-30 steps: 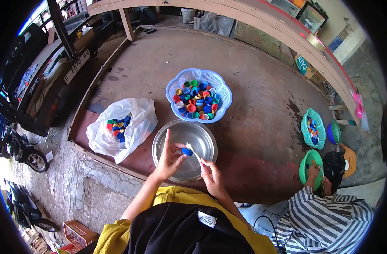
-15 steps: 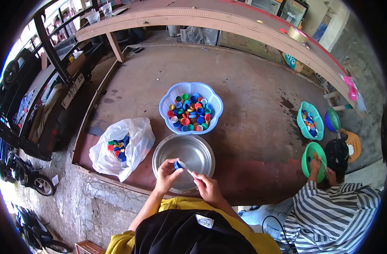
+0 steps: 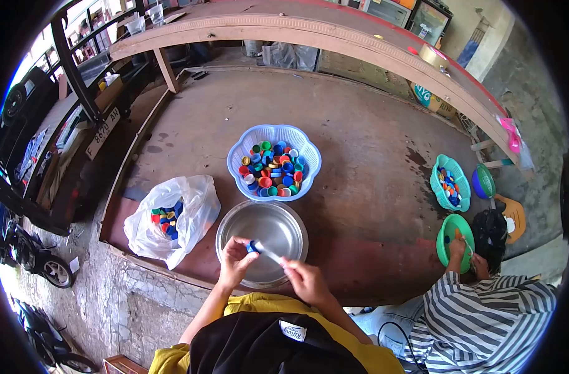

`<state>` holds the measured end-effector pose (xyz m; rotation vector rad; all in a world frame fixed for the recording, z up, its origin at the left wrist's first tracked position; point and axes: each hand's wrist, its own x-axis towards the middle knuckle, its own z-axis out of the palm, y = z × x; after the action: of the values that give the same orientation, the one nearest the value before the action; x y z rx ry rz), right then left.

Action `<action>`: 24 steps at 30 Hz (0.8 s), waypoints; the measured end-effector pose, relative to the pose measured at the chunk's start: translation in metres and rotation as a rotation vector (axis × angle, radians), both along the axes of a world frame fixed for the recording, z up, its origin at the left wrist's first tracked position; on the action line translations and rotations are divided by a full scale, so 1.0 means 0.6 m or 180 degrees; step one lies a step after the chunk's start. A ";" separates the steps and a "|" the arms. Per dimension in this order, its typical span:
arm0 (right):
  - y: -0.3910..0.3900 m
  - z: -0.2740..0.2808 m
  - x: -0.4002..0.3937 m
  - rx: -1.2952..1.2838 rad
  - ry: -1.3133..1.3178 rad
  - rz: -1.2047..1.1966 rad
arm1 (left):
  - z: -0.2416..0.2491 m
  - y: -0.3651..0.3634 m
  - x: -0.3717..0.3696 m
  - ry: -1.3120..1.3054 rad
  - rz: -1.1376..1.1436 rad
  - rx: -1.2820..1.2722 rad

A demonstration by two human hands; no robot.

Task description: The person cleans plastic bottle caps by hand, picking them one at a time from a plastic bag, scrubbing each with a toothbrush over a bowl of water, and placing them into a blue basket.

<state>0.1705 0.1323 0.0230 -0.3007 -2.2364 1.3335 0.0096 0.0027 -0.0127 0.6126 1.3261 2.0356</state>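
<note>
Over the near part of a steel bowl, my left hand pinches a blue bottle cap. My right hand grips a thin pale tool, probably a blade, whose far end meets the cap. Just beyond the bowl stands a light-blue plastic basket with many coloured caps. Left of the bowl lies an open white plastic bag holding more caps.
At the right, a co-worker in a striped top works over a green bowl. Beyond it are a turquoise basket with caps and a black bag. A raised wooden beam crosses the back.
The view has shifted slightly, so the bowls and bag appear a little further left and lower. My right hand and the tool have tilted against the cap, and the tool is blurred.
</note>
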 end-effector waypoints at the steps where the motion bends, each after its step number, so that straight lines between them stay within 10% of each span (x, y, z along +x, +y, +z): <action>1: -0.006 -0.013 0.006 -0.0015 -0.0288 0.0060 | 0.000 -0.001 0.002 -0.0011 -0.0047 0.0036; 24: -0.009 -0.017 -0.016 0.0249 0.0524 -0.0731 | 0.014 0.009 0.026 -0.0106 0.0111 -0.0024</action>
<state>0.1611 0.1270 0.0131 -0.3917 -2.0428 1.1066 0.0252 0.0080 -0.0042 0.5535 1.3332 2.0590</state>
